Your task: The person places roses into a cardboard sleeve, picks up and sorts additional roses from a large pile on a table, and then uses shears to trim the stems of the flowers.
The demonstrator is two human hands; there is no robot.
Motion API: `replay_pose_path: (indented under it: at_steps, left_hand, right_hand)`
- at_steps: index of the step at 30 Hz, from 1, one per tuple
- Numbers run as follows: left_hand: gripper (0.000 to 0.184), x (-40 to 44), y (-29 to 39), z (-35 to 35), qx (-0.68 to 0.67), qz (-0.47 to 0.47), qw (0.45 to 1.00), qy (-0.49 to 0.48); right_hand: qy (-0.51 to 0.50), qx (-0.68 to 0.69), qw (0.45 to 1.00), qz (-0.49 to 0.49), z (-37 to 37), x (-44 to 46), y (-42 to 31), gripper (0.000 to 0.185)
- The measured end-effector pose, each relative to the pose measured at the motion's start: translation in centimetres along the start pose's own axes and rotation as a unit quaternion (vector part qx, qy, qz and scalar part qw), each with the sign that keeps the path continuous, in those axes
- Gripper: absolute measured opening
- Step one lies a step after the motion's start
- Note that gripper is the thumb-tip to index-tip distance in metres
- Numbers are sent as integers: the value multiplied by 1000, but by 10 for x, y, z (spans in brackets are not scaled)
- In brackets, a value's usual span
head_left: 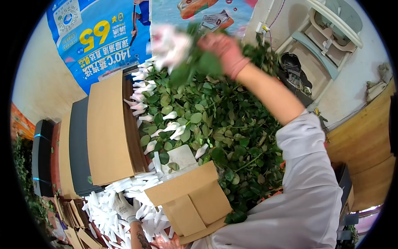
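Raised near the posters, my right hand (pixel 224 52), in a pink glove, is closed around the leafy stems of pale pink-white roses (pixel 170 45). Motion blurs both the blooms and the hand. Low on the left, my left hand (pixel 124 208) wears a whitish glove and reaches into a heap of white foam sleeves (pixel 101 211). Its fingertips blend into the heap, so their grip is unclear. Beneath my right arm lies a large pile of leafy rose stems (pixel 244 120), several buds (pixel 178 132) at its left edge wrapped in white sleeves.
A stack of brown cardboard sheets (pixel 110 128) stands left of the stems, beside dark sheets (pixel 81 145). An opened cardboard piece (pixel 186 203) lies in front of me. Posters (pixel 99 37) cover the back wall. A white high chair (pixel 319 45) holding black shoes (pixel 292 68) stands at right.
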State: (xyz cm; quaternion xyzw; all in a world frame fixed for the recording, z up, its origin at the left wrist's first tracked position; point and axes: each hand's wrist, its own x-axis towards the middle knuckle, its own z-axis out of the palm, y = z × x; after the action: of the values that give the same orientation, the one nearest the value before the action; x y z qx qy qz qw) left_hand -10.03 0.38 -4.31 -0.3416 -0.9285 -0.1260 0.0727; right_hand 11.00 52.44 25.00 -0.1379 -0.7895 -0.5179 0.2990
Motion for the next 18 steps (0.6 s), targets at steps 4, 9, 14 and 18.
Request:
replay_pose_path:
  at_steps: [4,9,14,18]
  left_hand:
    - [76,0,3,-4,-2,4,1000,2]
    - [72,1,7,-9,20,-7,1000,-4]
    - [65,2,0,-2,-9,-37,998,-50]
    - [67,-1,-6,8,31,0,999,10]
  right_hand:
    - [-243,194,948,-64,38,-53,-125,40]
    - [-577,437,674,-152,1,0,-137,51]
    - [-352,431,830,45,101,21,-164,56]
    - [-444,319,834,68,150,5,-204,57]
